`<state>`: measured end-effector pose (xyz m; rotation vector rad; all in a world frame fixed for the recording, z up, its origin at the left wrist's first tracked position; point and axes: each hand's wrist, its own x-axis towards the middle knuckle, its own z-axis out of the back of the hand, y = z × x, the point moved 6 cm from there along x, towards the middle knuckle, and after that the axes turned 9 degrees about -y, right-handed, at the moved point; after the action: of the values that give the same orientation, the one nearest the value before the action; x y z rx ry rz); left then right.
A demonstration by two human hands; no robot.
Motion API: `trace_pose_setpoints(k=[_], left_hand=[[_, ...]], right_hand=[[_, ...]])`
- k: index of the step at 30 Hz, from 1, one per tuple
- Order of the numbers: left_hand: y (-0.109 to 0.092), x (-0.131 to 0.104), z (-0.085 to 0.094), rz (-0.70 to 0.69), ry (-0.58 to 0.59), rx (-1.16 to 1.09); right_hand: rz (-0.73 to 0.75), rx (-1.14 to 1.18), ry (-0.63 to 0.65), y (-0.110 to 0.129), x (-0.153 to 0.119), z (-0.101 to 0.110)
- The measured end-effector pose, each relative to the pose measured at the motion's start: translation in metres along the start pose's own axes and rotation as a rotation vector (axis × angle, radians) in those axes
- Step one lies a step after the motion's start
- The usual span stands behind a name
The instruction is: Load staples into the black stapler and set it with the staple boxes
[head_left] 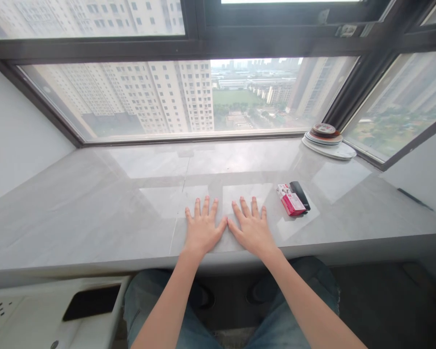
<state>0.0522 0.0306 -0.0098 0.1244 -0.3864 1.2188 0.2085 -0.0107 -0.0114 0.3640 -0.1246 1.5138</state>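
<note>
My left hand (202, 230) lies flat on the grey marble sill (94, 213), fingers spread and pointing toward the window. Beside it, my right hand (252, 229) rests palm down in the same way, and the two thumb tips meet or nearly meet. Neither hand holds anything. To the right of my right hand sits a small pink and white box (291, 200), with a black stapler-like object (300, 195) close against its right side.
A stack of plates or round mats (329, 144) stands in the sill's back right corner by the window frame (189, 50). At the lower left, a white surface (32, 315) bears a dark phone-like rectangle (92, 302). My knees are below the sill's front edge.
</note>
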Motion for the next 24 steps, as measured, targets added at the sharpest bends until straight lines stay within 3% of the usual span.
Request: trace_pose_setpoints(k=[8,18,21,24], left_hand=[[-0.004,0.0,0.007,-0.122,0.009,-0.037],[-0.008,-0.003,0.006,-0.082,-0.009,-0.027],[-0.006,-0.001,0.007,-0.086,0.0,-0.033],[-0.004,0.0,0.009,-0.085,0.001,-0.046]], right_hand=[[-0.026,0.032,0.01,0.0,0.003,0.004],[-0.016,0.066,0.016,0.001,0.004,0.007],[-0.035,0.166,0.011,-0.001,0.006,0.008],[-0.071,0.447,0.009,-0.019,0.013,0.023]])
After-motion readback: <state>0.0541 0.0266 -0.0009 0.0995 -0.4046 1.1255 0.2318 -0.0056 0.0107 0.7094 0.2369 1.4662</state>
